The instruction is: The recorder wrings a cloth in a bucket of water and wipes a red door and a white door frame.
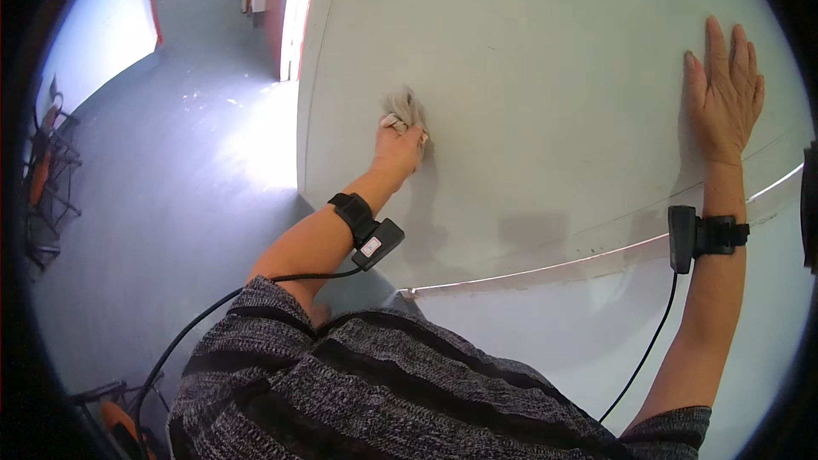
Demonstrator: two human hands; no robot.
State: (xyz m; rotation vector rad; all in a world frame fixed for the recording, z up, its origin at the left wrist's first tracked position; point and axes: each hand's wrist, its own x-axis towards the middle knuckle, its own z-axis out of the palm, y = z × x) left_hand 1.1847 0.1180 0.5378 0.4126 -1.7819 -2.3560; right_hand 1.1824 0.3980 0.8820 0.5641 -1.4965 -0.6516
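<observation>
A crumpled greyish-white cloth [404, 107] is bunched in my left hand [400, 150], whose fingers are wrapped round it. The cloth is against a large pale greenish panel [545, 111], left of the panel's middle. At the far right my right hand [727, 106] lies flat on the same panel with its fingers stretched out, holding nothing. Scattered small dark marks show on the panel, some near its lower edge.
Black devices are strapped to my left wrist [366, 230] and right wrist [707, 232], each trailing a cable. Beyond the panel's left edge lies a grey floor [170, 204] with a bright patch of light. Dark-framed chairs with orange parts [44, 170] stand at the far left.
</observation>
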